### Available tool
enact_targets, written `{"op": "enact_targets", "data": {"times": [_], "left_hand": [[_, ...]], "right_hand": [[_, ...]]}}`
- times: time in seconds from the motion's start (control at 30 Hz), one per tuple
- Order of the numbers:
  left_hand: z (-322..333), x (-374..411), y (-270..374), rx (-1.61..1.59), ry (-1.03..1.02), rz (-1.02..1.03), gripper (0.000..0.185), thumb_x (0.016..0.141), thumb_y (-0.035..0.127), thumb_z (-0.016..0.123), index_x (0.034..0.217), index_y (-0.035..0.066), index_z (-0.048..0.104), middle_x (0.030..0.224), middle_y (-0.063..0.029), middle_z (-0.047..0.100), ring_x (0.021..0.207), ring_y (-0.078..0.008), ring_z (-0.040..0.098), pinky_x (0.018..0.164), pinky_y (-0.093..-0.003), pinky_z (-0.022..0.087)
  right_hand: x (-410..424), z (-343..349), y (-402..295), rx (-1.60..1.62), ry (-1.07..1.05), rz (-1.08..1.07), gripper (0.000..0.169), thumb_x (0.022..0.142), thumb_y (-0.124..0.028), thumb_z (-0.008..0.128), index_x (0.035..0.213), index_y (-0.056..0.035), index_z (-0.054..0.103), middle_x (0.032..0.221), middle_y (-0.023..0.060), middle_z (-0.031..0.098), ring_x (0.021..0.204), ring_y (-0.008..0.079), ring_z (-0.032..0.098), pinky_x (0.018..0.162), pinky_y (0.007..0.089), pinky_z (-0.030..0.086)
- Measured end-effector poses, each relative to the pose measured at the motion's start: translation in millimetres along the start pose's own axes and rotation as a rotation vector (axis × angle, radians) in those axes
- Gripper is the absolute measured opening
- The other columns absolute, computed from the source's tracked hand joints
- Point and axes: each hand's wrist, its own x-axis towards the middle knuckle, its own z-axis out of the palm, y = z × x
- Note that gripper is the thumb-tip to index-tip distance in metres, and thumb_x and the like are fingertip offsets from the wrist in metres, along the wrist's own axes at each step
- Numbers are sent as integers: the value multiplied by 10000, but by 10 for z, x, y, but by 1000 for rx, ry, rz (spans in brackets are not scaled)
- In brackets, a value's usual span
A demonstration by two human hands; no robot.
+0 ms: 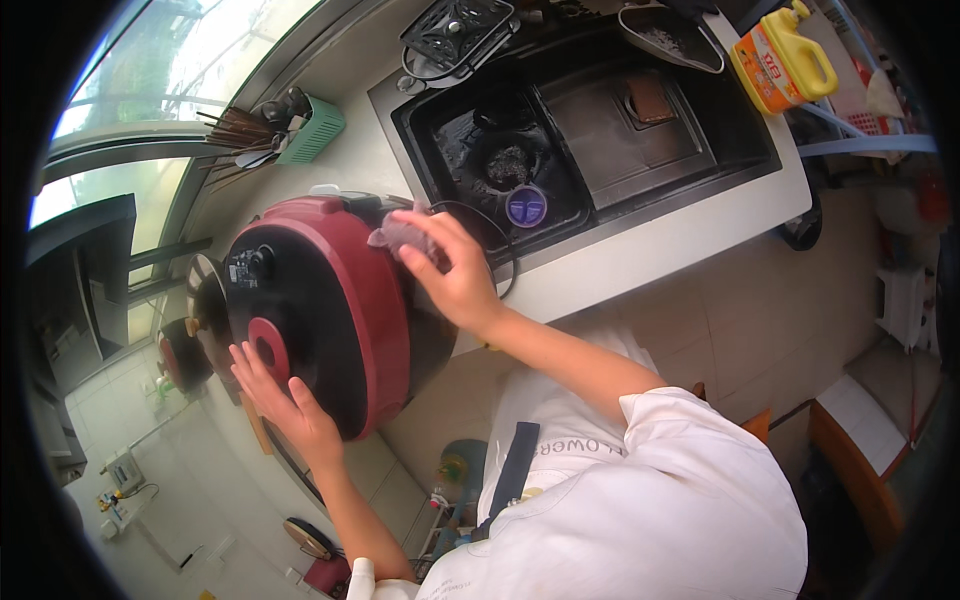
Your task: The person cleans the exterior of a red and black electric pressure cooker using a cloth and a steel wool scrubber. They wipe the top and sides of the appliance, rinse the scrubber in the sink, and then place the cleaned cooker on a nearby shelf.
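A rounded appliance with a black lid and a red rim, which looks like an electric rice cooker [322, 300], takes up the counter's left part. My left hand [289, 405] rests with spread fingers near the round red part on its lid; whether the palm touches cannot be told. My right hand [454, 274] pinches a crumpled greyish-pink cloth [412, 236] beside the cooker's red rim, on the side towards the sink. Behind that hand a black cord curves over the sink's edge.
Right of the cooker is a black double sink [577, 187] with a purple round item [526, 206] in it. A green basket [313, 133] of chopsticks and utensils stands by the window. A yellow detergent jug [784, 60] and a gas-stove grate [457, 34] are farther back.
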Motion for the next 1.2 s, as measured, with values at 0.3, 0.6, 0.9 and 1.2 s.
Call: {"op": "enact_targets", "data": {"times": [0.3, 0.6, 0.9, 1.2], "left_hand": [[108, 35, 80, -66, -85, -126, 713, 1033, 392, 415, 1605, 22, 204, 1665, -182, 210, 1546, -346, 182, 1243, -477, 150], [78, 27, 99, -88, -116, -215, 744, 981, 327, 426, 1599, -9, 184, 1664, -214, 191, 1546, -377, 177, 1240, -501, 148], [-9, -46, 12, -48, -161, -251, 806, 974, 384, 434, 1596, -36, 140, 1675, -223, 143, 1549, -378, 163, 1245, -503, 131], [8, -95, -13, -90, -132, -277, 830, 964, 426, 454, 1594, -26, 155, 1666, -235, 148, 1538, -401, 178, 1237, -519, 131]], "right_hand": [[426, 142, -50, 70, -270, 63, 245, 958, -99, 653, 1192, -36, 693, 938, 70, 580, 802, 196, 582, 729, 310, 482], [548, 79, -25, 83, -425, 305, 311, 885, -22, 706, 1196, -36, 696, 934, 94, 564, 882, 235, 591, 801, 328, 485], [1358, 205, 942, 66, -582, 347, 281, 941, -23, 639, 1215, -34, 698, 1037, 93, 622, 918, 218, 659, 815, 326, 535], [1135, 15, 794, -100, -737, 178, 368, 868, 21, 670, 1224, -65, 707, 1147, 146, 718, 1081, 326, 666, 942, 408, 523]]}}
